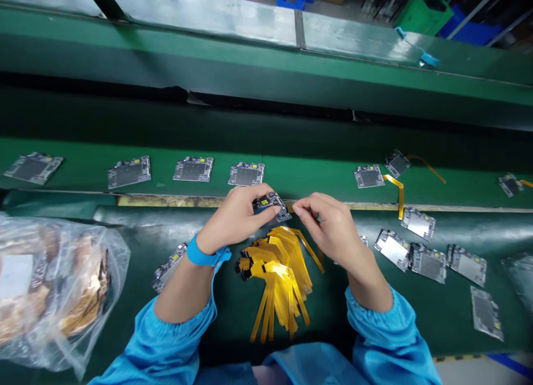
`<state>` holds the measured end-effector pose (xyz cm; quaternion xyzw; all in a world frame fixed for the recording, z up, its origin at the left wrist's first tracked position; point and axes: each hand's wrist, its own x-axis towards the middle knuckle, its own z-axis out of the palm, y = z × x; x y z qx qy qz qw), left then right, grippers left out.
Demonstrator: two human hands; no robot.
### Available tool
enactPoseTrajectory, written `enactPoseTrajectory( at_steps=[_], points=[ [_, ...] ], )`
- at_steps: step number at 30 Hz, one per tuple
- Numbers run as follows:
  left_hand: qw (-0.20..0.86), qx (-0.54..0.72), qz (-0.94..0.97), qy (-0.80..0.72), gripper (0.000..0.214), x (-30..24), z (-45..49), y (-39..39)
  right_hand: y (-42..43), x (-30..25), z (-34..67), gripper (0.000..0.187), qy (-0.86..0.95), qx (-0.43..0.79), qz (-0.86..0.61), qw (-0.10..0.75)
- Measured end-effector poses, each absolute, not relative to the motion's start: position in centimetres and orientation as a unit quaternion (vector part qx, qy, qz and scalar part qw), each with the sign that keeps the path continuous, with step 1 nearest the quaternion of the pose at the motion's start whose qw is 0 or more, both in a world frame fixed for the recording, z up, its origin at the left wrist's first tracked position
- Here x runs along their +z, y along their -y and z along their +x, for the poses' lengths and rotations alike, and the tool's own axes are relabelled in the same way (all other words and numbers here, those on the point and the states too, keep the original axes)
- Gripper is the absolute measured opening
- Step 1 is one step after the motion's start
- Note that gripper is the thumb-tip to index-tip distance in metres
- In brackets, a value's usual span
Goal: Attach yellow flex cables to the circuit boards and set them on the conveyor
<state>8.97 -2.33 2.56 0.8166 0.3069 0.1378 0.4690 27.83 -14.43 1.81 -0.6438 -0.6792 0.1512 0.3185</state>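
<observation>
My left hand (236, 215), with a blue wrist strap (208, 254), is closed on a circuit board (272, 203), its thumb across the board's near face. The board is held tilted above the mat. At its right edge, my right hand (328, 221) pinches thumb to forefinger. A bit of orange flex cable (291, 206) shows at those fingertips, running toward the board; whether it is joined to the board I cannot tell. Below both hands lies a fanned pile of orange flex cables (283, 279) with dark connector ends on the left.
Several bare boards (194, 169) sit along the green belt (291, 176). To the right, boards with flex cables (369, 176) lie on it. More boards (428, 261) are on the near mat, right. A clear plastic bag (62, 290) of orange parts fills the left side.
</observation>
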Motion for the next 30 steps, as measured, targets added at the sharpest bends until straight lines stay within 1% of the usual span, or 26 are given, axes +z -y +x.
enactPoseTrajectory(
  at_steps=[6, 16, 24, 30],
  points=[
    [0.462, 0.131, 0.822, -0.307, 0.021, 2.4, 9.1, 2.4, 14.4, 2.0, 28.0, 0.019, 0.674, 0.188, -0.643, 0.311],
    [0.452, 0.113, 0.825, -0.32, 0.02, 1.9, 9.5, 2.6, 14.6, 2.3, 28.2, 0.02, 0.693, 0.2, -0.639, 0.268],
    [0.447, 0.106, 0.819, -0.343, 0.023, 1.6, 9.8, 2.6, 14.5, 2.3, 28.1, 0.021, 0.692, 0.209, -0.639, 0.264],
    [0.435, 0.108, 0.82, -0.356, 0.031, 1.6, 10.0, 2.8, 14.5, 2.5, 28.1, 0.02, 0.686, 0.221, -0.64, 0.266]
  ],
)
